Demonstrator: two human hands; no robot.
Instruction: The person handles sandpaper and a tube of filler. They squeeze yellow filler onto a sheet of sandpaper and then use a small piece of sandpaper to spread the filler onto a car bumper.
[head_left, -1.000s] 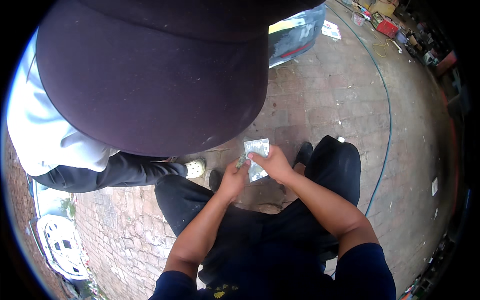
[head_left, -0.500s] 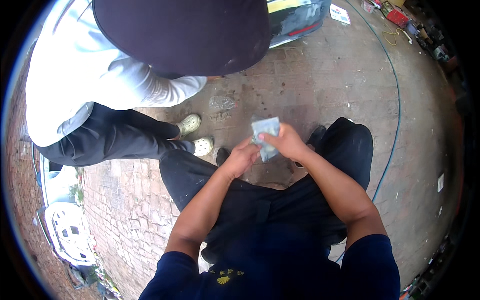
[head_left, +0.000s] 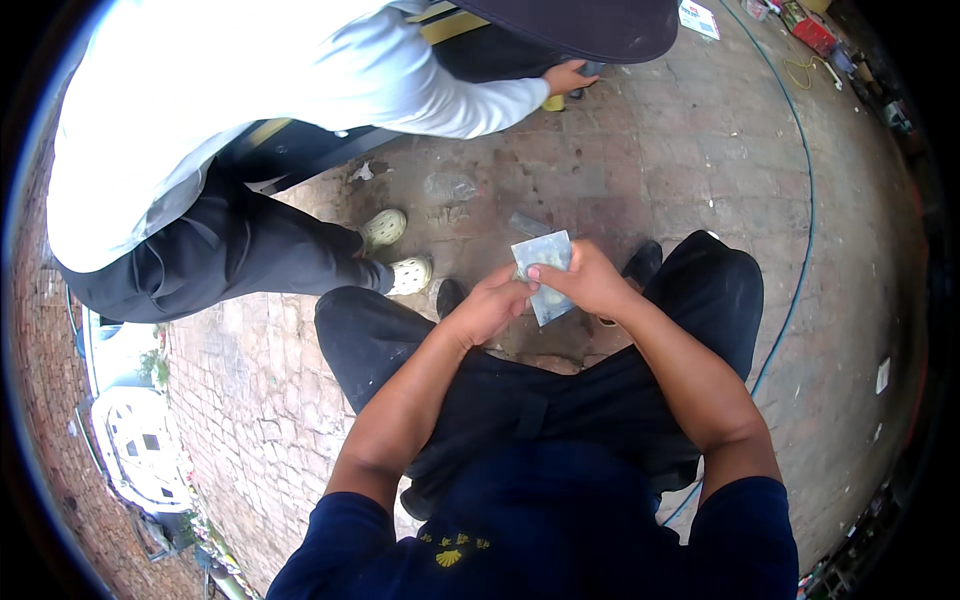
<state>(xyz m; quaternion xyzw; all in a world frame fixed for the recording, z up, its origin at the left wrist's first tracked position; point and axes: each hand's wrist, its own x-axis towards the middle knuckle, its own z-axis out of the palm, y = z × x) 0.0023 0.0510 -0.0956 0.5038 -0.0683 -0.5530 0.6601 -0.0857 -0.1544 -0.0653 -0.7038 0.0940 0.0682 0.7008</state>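
Observation:
Between my hands, above the paving, is a small flat rectangular sheet (head_left: pixel 546 249), grey with paler smears, like worn sandpaper. My left hand (head_left: pixel 492 304) pinches its lower left edge with closed fingers. From the right, my right hand (head_left: pixel 590 280) grips the same sheet, its thumb pressed flat on the upper face; the fingers beneath are hidden. Just beyond the sheet a grey, block-like piece (head_left: pixel 530 225) lies on the ground. Farther out lies a clear crumpled plastic bottle or wrapper (head_left: pixel 451 186).
A person in a white top (head_left: pixel 300 90) bends over a dark and yellow car panel (head_left: pixel 500 50) at upper left, one hand (head_left: pixel 570 78) on it. Pale clogs (head_left: pixel 410 275) stand near my left knee. A blue-green hose (head_left: pixel 808 200) curves along the right; a red box (head_left: pixel 810 30) sits far right.
The sheet now lies flatter and shows more of its face. The other person has leaned away to the right, uncovering the panel and their hand.

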